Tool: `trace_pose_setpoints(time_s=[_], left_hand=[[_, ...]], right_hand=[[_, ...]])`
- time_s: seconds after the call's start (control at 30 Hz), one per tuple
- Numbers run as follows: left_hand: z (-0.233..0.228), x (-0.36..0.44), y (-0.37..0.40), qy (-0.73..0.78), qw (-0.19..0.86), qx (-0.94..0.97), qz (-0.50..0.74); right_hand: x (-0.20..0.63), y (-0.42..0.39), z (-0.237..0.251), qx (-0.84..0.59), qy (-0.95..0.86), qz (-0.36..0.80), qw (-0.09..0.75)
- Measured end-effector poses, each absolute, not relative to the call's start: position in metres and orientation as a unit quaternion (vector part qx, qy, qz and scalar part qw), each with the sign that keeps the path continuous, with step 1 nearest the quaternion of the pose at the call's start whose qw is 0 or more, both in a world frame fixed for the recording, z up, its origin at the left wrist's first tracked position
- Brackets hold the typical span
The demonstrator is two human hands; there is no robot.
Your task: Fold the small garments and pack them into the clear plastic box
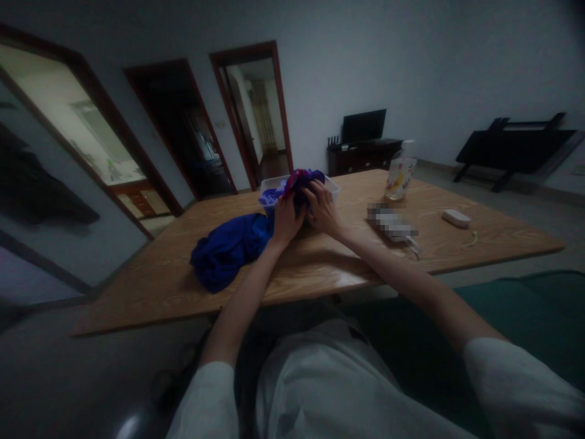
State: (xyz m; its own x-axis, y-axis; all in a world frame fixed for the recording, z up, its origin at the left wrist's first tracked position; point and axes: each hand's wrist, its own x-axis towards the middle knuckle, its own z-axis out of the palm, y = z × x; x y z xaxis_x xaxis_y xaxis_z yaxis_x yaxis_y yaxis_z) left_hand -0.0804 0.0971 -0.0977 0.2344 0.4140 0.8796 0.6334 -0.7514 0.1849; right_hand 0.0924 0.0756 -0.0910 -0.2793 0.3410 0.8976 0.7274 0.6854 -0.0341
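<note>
Our left hand (286,221) has its grip closed around a bunch of dark cloth (299,183), the fingers curled into the folds at the near edge of a clear plastic tub (333,185). Our right hand (322,208) sits just beside it, touching the same bundle, fingers bent over the top of the fabric and pressed down on it; how tightly this grip pinches we cannot tell, since the fingertips sink into the cloth. The bundle shows blue and purple with a red-pink patch at the top, and it fills the tub, spilling over the rim toward us.

Just to the left of the left hand, a crumpled blue garment (228,249) lies on the wooden counter (320,268), its upper end touching the left hand and running up to the tub. To the right of the right hand, apart from it, lies a blurred object (392,222) with a thin cord trailing from its near end. Beyond that stands a clear bottle (400,174) with a yellow print, upright. Farther right rests a small white case (456,217), and near it a short pale loop (470,240) lies on the wood.
</note>
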Motion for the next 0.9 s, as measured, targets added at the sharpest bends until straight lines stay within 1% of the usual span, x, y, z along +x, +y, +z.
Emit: trace_pose_setpoints(time_s=[0.27,0.53,0.77,0.9], left_hand=[[-0.0993,-0.0811,0.0989,-0.349,0.096,-0.781,-0.509],[-0.097,-0.0802,0.0972,-0.355,0.098,-0.786,-0.497],[-0.0998,-0.0806,0.1005,-0.357,0.12,-0.783,-0.494],[-0.0981,-0.0801,0.0989,-0.359,0.112,-0.784,-0.494]], right_hand=[[0.0902,0.0744,-0.0938,-0.339,-0.758,-0.189,0.525],[0.0914,0.0756,-0.093,-0.347,-0.77,-0.172,0.507],[0.091,0.0774,-0.0934,-0.337,-0.764,-0.2,0.513],[0.0911,0.078,-0.0937,-0.33,-0.766,-0.207,0.511]])
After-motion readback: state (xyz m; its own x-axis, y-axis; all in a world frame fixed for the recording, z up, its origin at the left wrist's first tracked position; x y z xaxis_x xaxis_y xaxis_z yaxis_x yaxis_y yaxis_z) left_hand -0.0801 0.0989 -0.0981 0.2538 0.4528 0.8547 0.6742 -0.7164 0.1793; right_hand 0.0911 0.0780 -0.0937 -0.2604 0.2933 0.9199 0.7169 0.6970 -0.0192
